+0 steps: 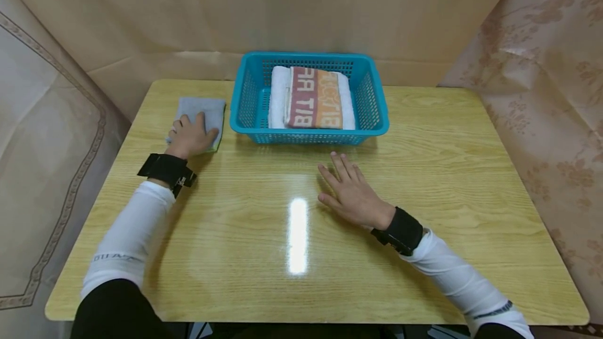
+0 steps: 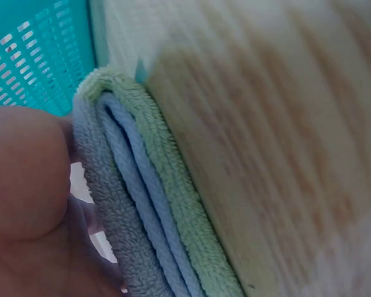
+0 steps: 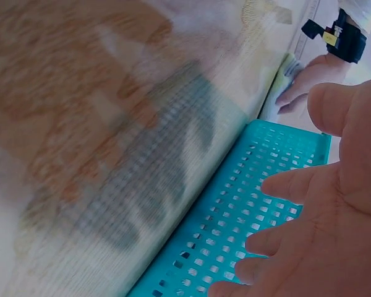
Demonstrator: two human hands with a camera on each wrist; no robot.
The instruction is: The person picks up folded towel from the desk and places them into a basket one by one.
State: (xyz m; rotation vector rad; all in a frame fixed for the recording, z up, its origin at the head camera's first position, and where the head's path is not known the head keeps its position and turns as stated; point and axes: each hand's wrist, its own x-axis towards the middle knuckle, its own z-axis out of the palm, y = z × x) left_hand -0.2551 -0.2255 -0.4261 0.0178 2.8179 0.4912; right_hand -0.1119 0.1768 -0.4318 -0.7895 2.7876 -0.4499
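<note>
A small folded towel [image 1: 214, 111], grey-blue on top with a green underside, lies at the far left of the table. My left hand [image 1: 190, 136] rests on it with spread fingers. The left wrist view gives the towel's folded edge [image 2: 154, 192] close up, layered grey, blue and green, beside the thumb side of the hand. My right hand [image 1: 353, 195] hovers near the middle of the table, fingers spread and holding nothing, in front of a blue plastic basket [image 1: 308, 136]. Inside that basket is a folded white towel [image 1: 279, 95] with a red and orange lettered band.
The wooden table [image 1: 452, 161] reaches the beige cloth [image 1: 330, 9] hung behind it. A patterned cloth hangs on each side. The basket stands at the back centre, just right of the small towel.
</note>
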